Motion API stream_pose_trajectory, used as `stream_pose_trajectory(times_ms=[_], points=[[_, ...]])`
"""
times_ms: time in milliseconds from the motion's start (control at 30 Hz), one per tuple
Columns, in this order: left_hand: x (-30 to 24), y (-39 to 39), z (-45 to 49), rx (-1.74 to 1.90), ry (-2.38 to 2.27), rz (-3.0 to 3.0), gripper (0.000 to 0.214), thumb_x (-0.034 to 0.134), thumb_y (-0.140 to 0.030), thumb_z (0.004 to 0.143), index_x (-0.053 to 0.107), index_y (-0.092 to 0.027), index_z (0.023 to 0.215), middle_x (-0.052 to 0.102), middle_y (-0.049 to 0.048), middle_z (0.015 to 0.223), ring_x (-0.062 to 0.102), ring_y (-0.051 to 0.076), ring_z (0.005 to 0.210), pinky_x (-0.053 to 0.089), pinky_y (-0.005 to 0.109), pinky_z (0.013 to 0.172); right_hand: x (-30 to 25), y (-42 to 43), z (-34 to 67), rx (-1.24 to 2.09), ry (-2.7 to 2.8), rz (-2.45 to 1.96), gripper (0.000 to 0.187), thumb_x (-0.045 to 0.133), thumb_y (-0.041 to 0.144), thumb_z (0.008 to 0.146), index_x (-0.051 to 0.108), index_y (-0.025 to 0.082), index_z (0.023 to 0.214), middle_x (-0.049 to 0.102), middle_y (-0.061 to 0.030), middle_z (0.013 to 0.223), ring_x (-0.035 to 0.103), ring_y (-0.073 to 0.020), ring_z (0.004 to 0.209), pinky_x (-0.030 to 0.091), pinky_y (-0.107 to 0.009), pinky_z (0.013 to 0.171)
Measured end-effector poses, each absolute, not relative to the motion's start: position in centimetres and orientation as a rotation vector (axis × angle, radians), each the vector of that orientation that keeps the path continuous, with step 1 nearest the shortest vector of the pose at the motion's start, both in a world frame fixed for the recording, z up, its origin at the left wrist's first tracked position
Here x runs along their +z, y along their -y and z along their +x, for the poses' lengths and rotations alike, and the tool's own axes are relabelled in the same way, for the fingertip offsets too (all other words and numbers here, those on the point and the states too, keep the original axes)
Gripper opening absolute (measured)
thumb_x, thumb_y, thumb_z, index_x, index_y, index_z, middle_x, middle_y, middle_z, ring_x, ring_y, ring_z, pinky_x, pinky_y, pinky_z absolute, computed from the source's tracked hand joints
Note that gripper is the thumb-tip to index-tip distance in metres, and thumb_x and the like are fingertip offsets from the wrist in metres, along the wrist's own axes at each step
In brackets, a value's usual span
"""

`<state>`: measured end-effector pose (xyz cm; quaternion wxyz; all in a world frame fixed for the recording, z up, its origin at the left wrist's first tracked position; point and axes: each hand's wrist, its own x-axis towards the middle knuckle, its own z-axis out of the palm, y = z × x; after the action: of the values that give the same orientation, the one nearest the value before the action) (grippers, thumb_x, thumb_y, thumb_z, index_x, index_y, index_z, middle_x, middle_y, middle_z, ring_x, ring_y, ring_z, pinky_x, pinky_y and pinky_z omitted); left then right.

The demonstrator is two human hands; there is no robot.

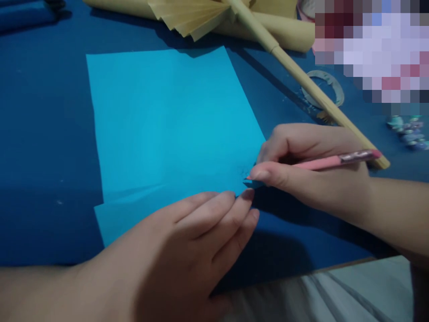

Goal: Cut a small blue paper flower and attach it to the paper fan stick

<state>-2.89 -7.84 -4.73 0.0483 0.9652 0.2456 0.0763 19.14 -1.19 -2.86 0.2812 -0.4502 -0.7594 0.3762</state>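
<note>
A bright blue sheet of paper (174, 120) lies on the dark blue table, with a crease or fold across its lower left part. My left hand (191, 241) rests flat on the paper's near edge, its fingers stretched out toward the right corner. Pinched in my right hand (301, 161) is a pink pencil (318, 163) with a shiny patterned band near its end. The pencil's tip touches the paper's lower right corner, just above my left fingertips. Small dark marks or specks show on the paper beside the tip.
A wooden stick (301, 82) slants behind my right hand. At the back lie a folded tan paper fan (194, 18) and a tan paper roll (288, 33). A tape ring (338, 89) and beads (410, 132) sit to the right. The table's front edge (335, 267) runs at lower right.
</note>
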Motion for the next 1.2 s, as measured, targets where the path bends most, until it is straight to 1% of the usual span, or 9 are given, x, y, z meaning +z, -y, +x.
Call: stream_pose_trajectory(times_ms=[133,267,433,567,633,800,933,1100,1200], points=[[-4.75,7.73,-2.64,0.224,-0.744,2.941,0.078,0.053,-0.073,0.085,0.059,-0.019,0.141,0.06,0.0023,0.147,0.047,0.022,0.13,0.031,0.037,0.107,-3.33,1.3,19.14,0.98,1.995,-1.124,0.047,0.079,0.022,0.082,0.043,0.018,0.052,0.041,0.0057,0.052,0.04,-0.0074,0.049,0.031,-0.027,0.046],[-4.82,7.77,-2.5,0.21,-0.753,2.936,0.08,0.051,-0.074,0.086,0.058,-0.019,0.143,0.059,0.0033,0.148,0.048,0.023,0.131,0.032,0.038,0.107,-3.39,1.25,19.18,0.948,2.049,-1.157,0.046,0.074,0.014,0.083,0.039,0.018,0.052,0.041,0.0057,0.053,0.039,-0.007,0.049,0.03,-0.026,0.047],[-4.7,7.95,-2.65,0.203,-0.756,2.938,0.077,0.05,-0.072,0.088,0.057,-0.019,0.143,0.059,0.0032,0.147,0.048,0.023,0.131,0.033,0.038,0.107,-3.03,1.27,19.04,0.91,2.085,-1.215,0.045,0.073,0.019,0.084,0.042,0.018,0.051,0.046,0.0037,0.052,0.042,-0.008,0.05,0.029,-0.027,0.047],[-4.6,7.91,-2.63,0.194,-0.752,2.941,0.079,0.051,-0.073,0.086,0.056,-0.019,0.144,0.057,0.0036,0.15,0.046,0.024,0.132,0.031,0.039,0.108,-2.87,1.24,19.04,0.855,2.131,-1.255,0.045,0.073,0.015,0.083,0.042,0.017,0.05,0.046,0.0037,0.051,0.039,-0.007,0.049,0.028,-0.026,0.046],[-4.58,7.8,-2.5,0.215,-0.752,2.936,0.08,0.052,-0.073,0.086,0.056,-0.019,0.144,0.056,0.0032,0.15,0.046,0.024,0.133,0.031,0.039,0.108,-2.9,1.17,19.15,0.866,2.145,-1.248,0.044,0.072,0.016,0.084,0.044,0.017,0.051,0.047,0.0036,0.051,0.039,-0.0068,0.048,0.028,-0.026,0.046],[-4.5,7.58,-2.3,0.2,-0.75,2.932,0.079,0.053,-0.073,0.085,0.057,-0.019,0.143,0.058,0.0024,0.149,0.046,0.024,0.132,0.031,0.039,0.108,-3.16,1.0,19.51,0.957,2.145,-1.145,0.041,0.075,0.022,0.085,0.05,0.017,0.054,0.055,0.0022,0.055,0.046,-0.0069,0.051,0.033,-0.025,0.047],[-4.43,7.74,-2.38,0.197,-0.762,2.933,0.079,0.053,-0.073,0.085,0.057,-0.019,0.143,0.058,0.0031,0.149,0.046,0.024,0.131,0.031,0.039,0.108,-3.26,1.08,19.47,0.933,2.144,-1.141,0.04,0.072,0.024,0.089,0.052,0.017,0.055,0.059,0.0012,0.058,0.052,-0.0083,0.054,0.036,-0.025,0.049],[-4.51,7.92,-2.57,0.189,-0.762,2.937,0.081,0.053,-0.073,0.085,0.055,-0.019,0.145,0.055,0.0034,0.152,0.046,0.023,0.133,0.031,0.039,0.108,-3.26,1.22,19.12,0.873,2.097,-1.179,0.04,0.071,0.016,0.086,0.048,0.018,0.054,0.054,0.0025,0.055,0.052,-0.0093,0.052,0.035,-0.026,0.047],[-4.7,7.98,-2.67,0.191,-0.76,2.92,0.081,0.053,-0.074,0.085,0.054,-0.019,0.145,0.054,0.0038,0.153,0.046,0.023,0.133,0.03,0.039,0.107,-3.33,1.17,19.04,0.872,2.023,-1.201,0.042,0.072,0.016,0.086,0.046,0.019,0.053,0.052,0.0028,0.054,0.054,-0.01,0.054,0.037,-0.027,0.05]])
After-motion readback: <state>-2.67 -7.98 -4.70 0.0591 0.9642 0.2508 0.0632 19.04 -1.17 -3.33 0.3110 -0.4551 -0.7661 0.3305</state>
